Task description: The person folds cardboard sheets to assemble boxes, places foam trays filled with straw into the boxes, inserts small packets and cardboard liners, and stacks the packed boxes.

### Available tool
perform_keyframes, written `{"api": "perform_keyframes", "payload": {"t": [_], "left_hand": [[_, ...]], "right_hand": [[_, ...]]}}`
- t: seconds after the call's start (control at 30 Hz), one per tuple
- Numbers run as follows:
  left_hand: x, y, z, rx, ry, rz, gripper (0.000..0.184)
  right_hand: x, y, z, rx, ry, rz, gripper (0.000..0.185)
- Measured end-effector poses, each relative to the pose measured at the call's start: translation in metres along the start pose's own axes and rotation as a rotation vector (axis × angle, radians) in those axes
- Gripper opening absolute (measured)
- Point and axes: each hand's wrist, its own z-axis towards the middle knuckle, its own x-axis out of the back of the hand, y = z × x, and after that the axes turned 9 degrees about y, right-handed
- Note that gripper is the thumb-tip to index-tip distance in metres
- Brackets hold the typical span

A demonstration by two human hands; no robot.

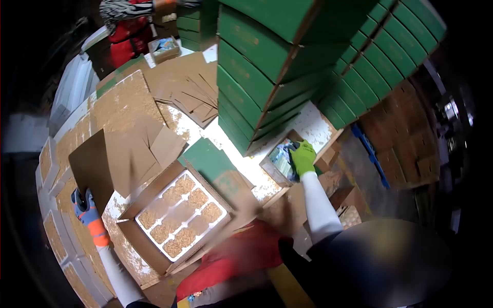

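Note:
My right hand (303,156), in a lime-green glove, reaches into a small cardboard box (271,168) of colourful printed packets (282,159). Its fingers are curled down on the packets. My left hand (86,208), in a blue and orange glove, is at the lower corner of a brown cardboard flap (92,164), fingers bent around its edge. Between my hands stands an open carton (146,246) with a green outer flap (205,159). Inside it lies a white tray (159,245) whose several compartments hold a tan, shavings-like filling (197,197).
Tall stacks of green boxes (246,72) rise ahead, with more green boxes (370,77) at right. White trays (56,236) of tan filling line the left side. Flat cardboard (179,77) lies on the littered table (213,131). Another person in red (126,38) works at the far left.

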Motion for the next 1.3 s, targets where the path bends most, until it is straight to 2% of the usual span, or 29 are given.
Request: {"api": "perform_keyframes", "payload": {"t": [0.03, 0.1, 0.17, 0.2, 0.23, 0.27, 0.3, 0.33, 0.37, 0.4, 0.43, 0.5, 0.57, 0.6, 0.63, 0.7, 0.73, 0.77, 0.8, 0.87, 0.9, 0.97, 1.0, 1.03, 1.07, 1.13, 1.17, 1.23, 1.3], "left_hand": [[0.009, 0.027, -0.005, -0.164, -0.019, -0.002, 0.027], [0.029, 0.106, -0.025, -0.248, -0.044, 0.071, 0.037], [0.042, 0.175, -0.049, -0.495, -0.047, 0.231, 0.032], [0.047, 0.193, -0.068, -0.433, -0.16, 0.345, 0.032], [0.046, 0.231, -0.072, -0.694, -0.247, 0.38, 0.038], [0.046, 0.264, -0.076, -0.558, -0.614, 0.329, 0.05], [0.041, 0.262, -0.097, -0.743, -0.705, 0.427, 0.049], [0.028, 0.252, -0.128, -0.684, -0.795, 0.404, 0.043], [0.01, 0.237, -0.153, -0.62, -0.871, 0.373, 0.037], [-0.008, 0.221, -0.162, -0.585, -0.837, 0.392, 0.037], [-0.02, 0.204, -0.166, -0.494, -0.9, 0.269, 0.036], [-0.022, 0.203, -0.178, -0.371, -0.931, 0.144, 0.036], [-0.021, 0.207, -0.182, -0.542, -1.037, 0.315, 0.036], [-0.012, 0.214, -0.176, -0.231, -1.366, 0.244, 0.033], [-0.004, 0.214, -0.178, -0.202, -1.337, 0.241, 0.033], [0.019, 0.205, -0.181, -0.155, -1.093, -0.076, 0.035], [0.056, 0.23, -0.15, 0.048, -0.922, -0.227, 0.037], [0.07, 0.21, -0.163, -0.022, -0.504, -0.224, 0.036], [0.095, 0.226, -0.142, 0.346, -0.358, -0.43, 0.031], [0.105, 0.191, -0.138, -0.054, -0.084, 0.056, 0.03], [0.099, 0.189, -0.13, -0.139, -0.139, 0.098, 0.033], [0.075, 0.193, -0.113, -0.367, -0.382, 0.186, 0.039], [0.04, 0.188, -0.13, -0.494, -0.493, 0.275, 0.042], [0.008, 0.182, -0.147, -0.614, -0.601, 0.365, 0.045], [0.0, 0.192, -0.147, -0.593, -0.585, 0.359, 0.045], [-0.004, 0.201, -0.131, -0.478, -1.002, 0.442, 0.04], [0.012, 0.195, -0.115, -0.472, -0.99, 0.465, 0.04], [0.053, 0.189, -0.101, -0.297, -0.545, 0.04, 0.035], [0.069, 0.186, -0.101, -0.25, -0.443, 0.003, 0.034]], "right_hand": [[0.041, -0.022, 0.005, 0.022, -0.039, -0.062, 0.028], [0.048, -0.032, 0.006, 0.391, 0.14, 0.171, 0.03], [0.124, -0.132, -0.021, 0.321, 0.129, 0.933, 0.025], [0.161, -0.169, -0.039, 0.518, 0.013, 1.057, 0.026], [0.169, -0.19, -0.052, 0.703, -0.052, 1.018, 0.029], [0.176, -0.211, -0.065, 0.885, -0.123, 0.989, 0.032], [0.161, -0.213, -0.07, 0.91, -0.122, 0.943, 0.038], [0.146, -0.215, -0.076, 0.935, -0.121, 0.897, 0.044], [0.16, -0.211, -0.067, 0.774, -0.145, 0.929, 0.054], [0.161, -0.21, -0.066, 0.523, -0.158, 1.185, 0.038], [0.149, -0.202, -0.057, 0.482, -0.056, 1.077, 0.034], [0.139, -0.185, -0.044, 0.386, -0.126, 1.141, 0.022], [0.112, -0.171, -0.037, 0.388, -0.223, 1.253, 0.022], [0.119, -0.175, -0.038, 0.377, -0.263, 1.25, 0.022], [0.128, -0.179, -0.039, 0.36, -0.307, 1.246, 0.022], [0.137, -0.186, -0.037, 0.367, -0.325, 1.254, 0.02], [0.14, -0.185, -0.036, 0.362, -0.351, 1.244, 0.02], [0.142, -0.182, -0.032, 0.35, -0.373, 1.233, 0.019], [0.126, -0.175, -0.024, 0.399, -0.341, 1.253, 0.02], [0.112, -0.178, -0.02, 0.287, -0.425, 1.395, 0.022], [0.11, -0.188, -0.022, 0.229, -0.476, 1.485, 0.023], [0.118, -0.222, -0.037, 0.538, -0.512, 1.375, 0.026], [0.121, -0.233, -0.046, 0.408, -0.699, 1.404, 0.029], [0.109, -0.238, -0.048, 0.383, -0.641, 1.448, 0.03], [0.105, -0.237, -0.048, 0.311, -0.661, 1.516, 0.03], [0.099, -0.23, -0.042, 0.193, -0.685, 1.556, 0.031], [0.101, -0.22, -0.037, 0.145, -0.702, 1.48, 0.032], [0.092, -0.187, -0.023, 0.179, -0.758, 1.516, 0.033], [0.098, -0.19, -0.027, 0.047, -0.666, 1.589, 0.033]]}}
